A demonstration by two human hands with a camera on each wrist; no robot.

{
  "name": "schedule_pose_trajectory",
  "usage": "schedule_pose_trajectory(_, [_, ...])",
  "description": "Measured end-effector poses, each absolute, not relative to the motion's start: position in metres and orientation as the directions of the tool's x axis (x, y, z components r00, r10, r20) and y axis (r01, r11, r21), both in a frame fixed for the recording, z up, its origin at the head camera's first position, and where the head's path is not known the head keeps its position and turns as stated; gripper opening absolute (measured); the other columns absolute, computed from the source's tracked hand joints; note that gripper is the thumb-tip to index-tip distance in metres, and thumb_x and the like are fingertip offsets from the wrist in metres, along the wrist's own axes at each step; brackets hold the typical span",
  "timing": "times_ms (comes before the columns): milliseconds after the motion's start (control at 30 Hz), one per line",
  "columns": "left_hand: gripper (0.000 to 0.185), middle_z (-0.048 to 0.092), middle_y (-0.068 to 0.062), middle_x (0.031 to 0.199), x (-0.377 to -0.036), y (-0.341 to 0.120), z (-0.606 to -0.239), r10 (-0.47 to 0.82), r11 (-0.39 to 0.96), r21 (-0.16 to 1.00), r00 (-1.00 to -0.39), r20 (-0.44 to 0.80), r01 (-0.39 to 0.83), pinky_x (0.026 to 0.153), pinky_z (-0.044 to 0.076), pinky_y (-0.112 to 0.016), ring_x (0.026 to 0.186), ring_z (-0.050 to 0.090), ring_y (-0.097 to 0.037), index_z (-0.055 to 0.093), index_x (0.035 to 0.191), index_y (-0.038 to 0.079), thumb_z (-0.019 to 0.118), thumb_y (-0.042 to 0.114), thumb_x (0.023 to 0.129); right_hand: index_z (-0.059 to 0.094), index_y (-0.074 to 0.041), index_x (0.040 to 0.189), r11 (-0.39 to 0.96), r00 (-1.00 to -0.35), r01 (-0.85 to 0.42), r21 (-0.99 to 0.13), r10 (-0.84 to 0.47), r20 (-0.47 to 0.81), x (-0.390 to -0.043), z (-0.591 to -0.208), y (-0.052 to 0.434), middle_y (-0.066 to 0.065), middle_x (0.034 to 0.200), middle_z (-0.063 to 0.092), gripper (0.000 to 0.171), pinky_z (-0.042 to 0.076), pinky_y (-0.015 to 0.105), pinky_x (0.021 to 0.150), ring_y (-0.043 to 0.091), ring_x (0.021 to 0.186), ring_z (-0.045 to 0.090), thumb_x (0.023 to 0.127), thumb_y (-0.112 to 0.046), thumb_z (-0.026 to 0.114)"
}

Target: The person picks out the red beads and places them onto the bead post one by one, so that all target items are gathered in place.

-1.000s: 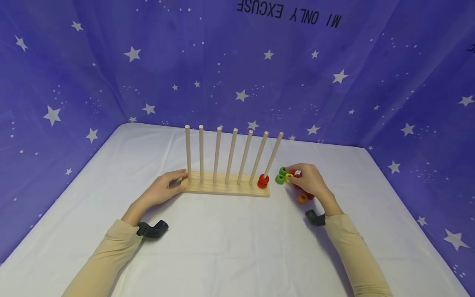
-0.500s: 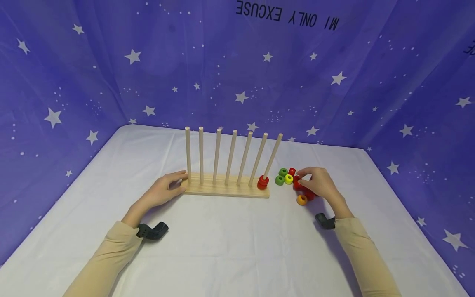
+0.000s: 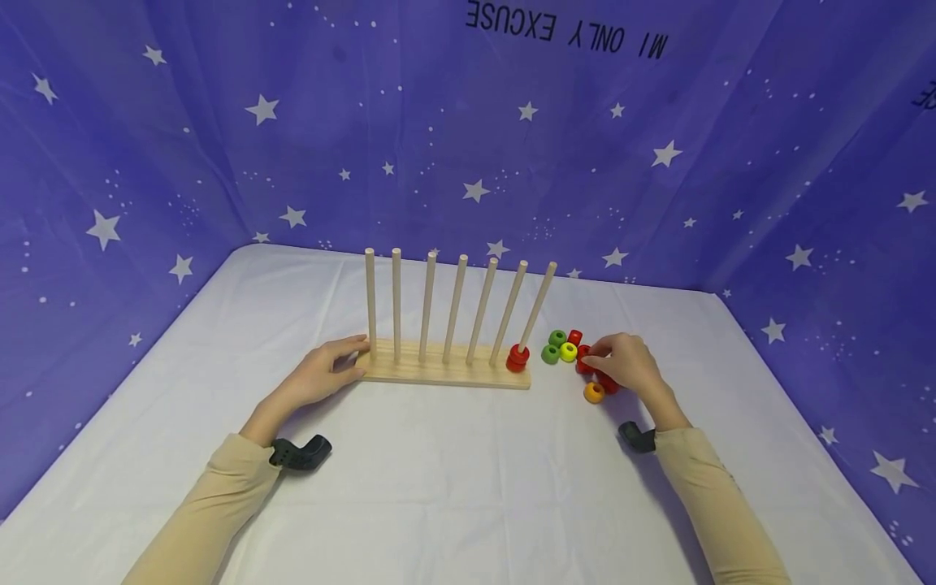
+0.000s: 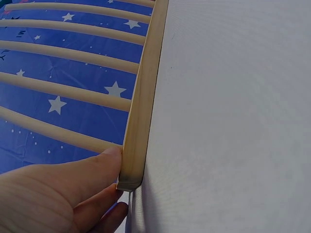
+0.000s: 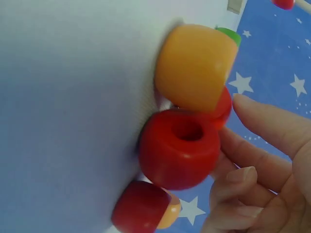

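In the head view, a pale wooden rack (image 3: pixel 439 372) with a row of upright pegs stands on the table. My left hand (image 3: pixel 322 374) holds its left end; the left wrist view shows the thumb on one side of the base (image 4: pixel 138 121) and fingers on the other. Two red beads (image 3: pixel 517 357) sit on the rightmost peg. My right hand (image 3: pixel 630 361) is at the bead pile, thumb and forefinger about a red bead (image 5: pixel 223 108), partly hidden behind an orange bead (image 5: pixel 197 65). Another red bead (image 5: pixel 180 148) lies close in front.
Two green beads (image 3: pixel 551 354), a yellow bead (image 3: pixel 569 352) and a red bead (image 3: pixel 575 337) lie between rack and right hand. An orange bead (image 3: pixel 594 392) lies nearer. White cloth (image 3: pixel 453 471) covers the table; a purple starred curtain (image 3: pixel 409 130) stands around it.
My right hand has moved away from the yellow bead, rightward to the red beads, then slightly lower onto one. The left hand and rack have stayed in place.
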State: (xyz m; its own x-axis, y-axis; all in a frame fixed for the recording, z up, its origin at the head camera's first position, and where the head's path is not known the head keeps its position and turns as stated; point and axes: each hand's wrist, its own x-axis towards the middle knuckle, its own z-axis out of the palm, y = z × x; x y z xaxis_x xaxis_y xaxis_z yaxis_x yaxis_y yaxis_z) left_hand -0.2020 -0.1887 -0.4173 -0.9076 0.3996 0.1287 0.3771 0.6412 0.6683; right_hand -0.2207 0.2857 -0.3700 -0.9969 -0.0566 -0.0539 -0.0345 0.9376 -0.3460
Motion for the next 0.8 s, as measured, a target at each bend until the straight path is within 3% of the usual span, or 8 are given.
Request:
schedule_pose_trajectory(167, [0.047, 0.039, -0.023, 0.144, -0.2022, -0.1884, -0.4172, 0.402, 0.640, 0.669, -0.907, 0.129, 0.379, 0.110, 0.031, -0.052, 0.134, 0.035, -0.041, 0.046, 0.132, -0.003, 0.056, 0.012, 0.089, 0.070, -0.003, 0.097, 0.932, -0.994, -0.037, -0.361, -0.070, -0.078, -0.2212, -0.3708, 0.2837, 0.013, 0.091, 0.070, 0.029, 0.039, 0.021, 0.058, 0.020, 0.074, 0.055, 0.080, -0.027, 0.069])
schedule_pose_trajectory(433, [0.047, 0.039, -0.022, 0.144, -0.2032, -0.1884, -0.4144, 0.400, 0.636, 0.672, -0.907, 0.133, 0.380, 0.111, 0.030, -0.052, 0.134, 0.035, -0.041, 0.047, 0.132, -0.004, 0.057, 0.013, 0.089, 0.069, -0.002, 0.103, 0.932, -0.991, -0.028, -0.361, -0.074, -0.115, -0.2203, -0.3694, 0.2832, 0.017, 0.102, 0.069, 0.033, 0.050, 0.032, 0.070, 0.025, 0.086, 0.058, 0.080, -0.025, 0.070])
schedule_pose_trajectory(633, [0.047, 0.039, -0.022, 0.144, -0.2022, -0.1884, -0.4149, 0.399, 0.642, 0.667, -0.908, 0.128, 0.376, 0.110, 0.031, -0.052, 0.133, 0.035, -0.041, 0.046, 0.132, -0.004, 0.056, 0.012, 0.089, 0.069, -0.001, 0.104, 0.934, -0.987, -0.032, -0.355, -0.087, -0.139, -0.2184, -0.3686, 0.2831, 0.018, 0.104, 0.068, 0.034, 0.051, 0.029, 0.068, 0.023, 0.084, 0.059, 0.078, -0.024, 0.071])
schedule_pose_trajectory(800, [0.047, 0.040, -0.023, 0.143, -0.2010, -0.1883, -0.4156, 0.395, 0.651, 0.660, -0.910, 0.128, 0.375, 0.110, 0.031, -0.053, 0.133, 0.036, -0.042, 0.046, 0.133, -0.004, 0.056, 0.012, 0.089, 0.069, 0.000, 0.104, 0.937, -0.983, -0.039, -0.348, -0.098, -0.155, -0.2180, -0.3715, 0.2817, 0.018, 0.103, 0.069, 0.035, 0.052, 0.041, 0.080, 0.028, 0.092, 0.059, 0.078, -0.024, 0.071])
